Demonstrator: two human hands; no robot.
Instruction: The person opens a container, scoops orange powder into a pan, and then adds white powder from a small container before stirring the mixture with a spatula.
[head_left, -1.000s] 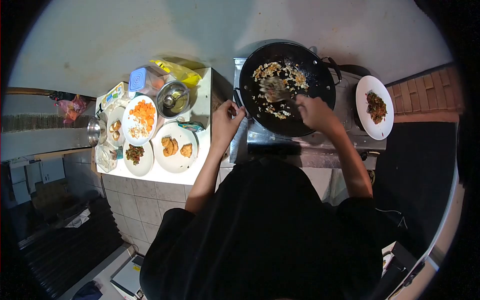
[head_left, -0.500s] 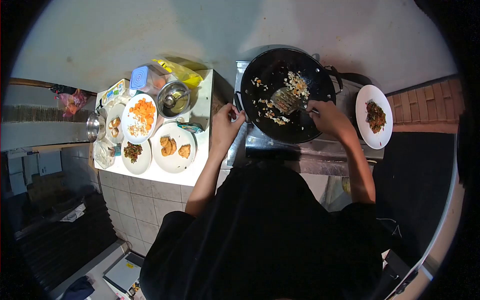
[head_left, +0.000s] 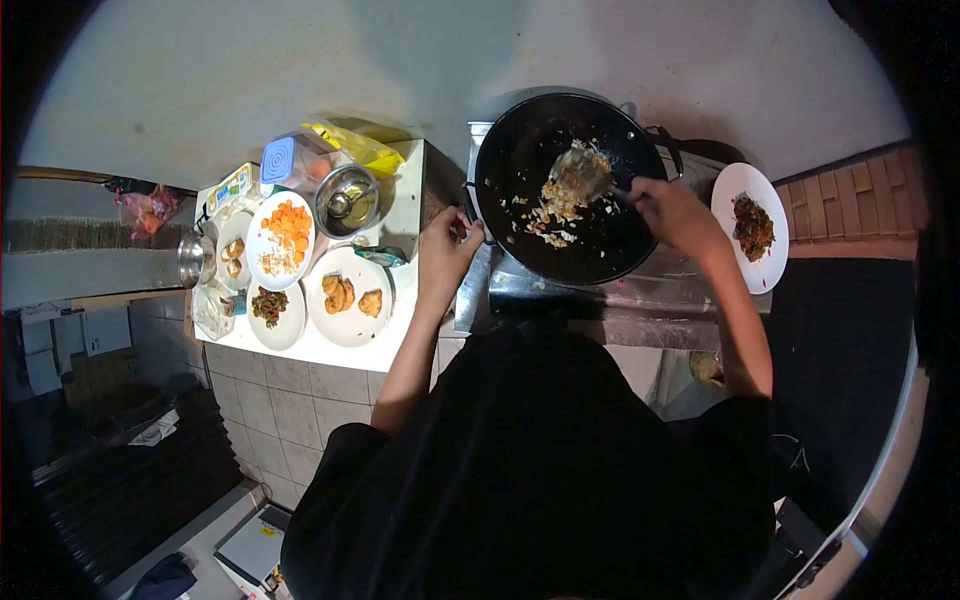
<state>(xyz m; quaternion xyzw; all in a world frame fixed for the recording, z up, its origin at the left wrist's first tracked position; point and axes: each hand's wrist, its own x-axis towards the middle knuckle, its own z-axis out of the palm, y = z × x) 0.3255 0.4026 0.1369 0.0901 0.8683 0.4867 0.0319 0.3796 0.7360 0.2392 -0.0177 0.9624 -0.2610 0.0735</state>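
Note:
In the head view a black wok [head_left: 600, 250] sits on the stove, with chopped white and orange bits of food [head_left: 552, 218] in it. My right hand [head_left: 680, 215] is closed around the handle of a spatula [head_left: 582, 174], whose broad, slightly blurred head rests among the food. At the wok's left side, my left hand [head_left: 447, 250] has its fingers curled at the wok handle [head_left: 471, 200], pinching it; the fingertips are partly hidden. To the right of the wok lies a white oval plate [head_left: 735, 190] holding a dark chopped, cooked mix [head_left: 753, 228].
On the white table [head_left: 408, 325] at left stand a plate of diced carrots [head_left: 289, 228], a plate of browned pieces [head_left: 345, 325], another of chopped greens [head_left: 290, 335], a metal bowl with a ladle [head_left: 347, 200] and a blue-lidded container [head_left: 280, 160]. A wall [head_left: 430, 60] rises behind the stove.
My right hand has moved the spatula up and slightly right inside the wok. The food is gathered more toward the middle. My left hand stays by the wok handle.

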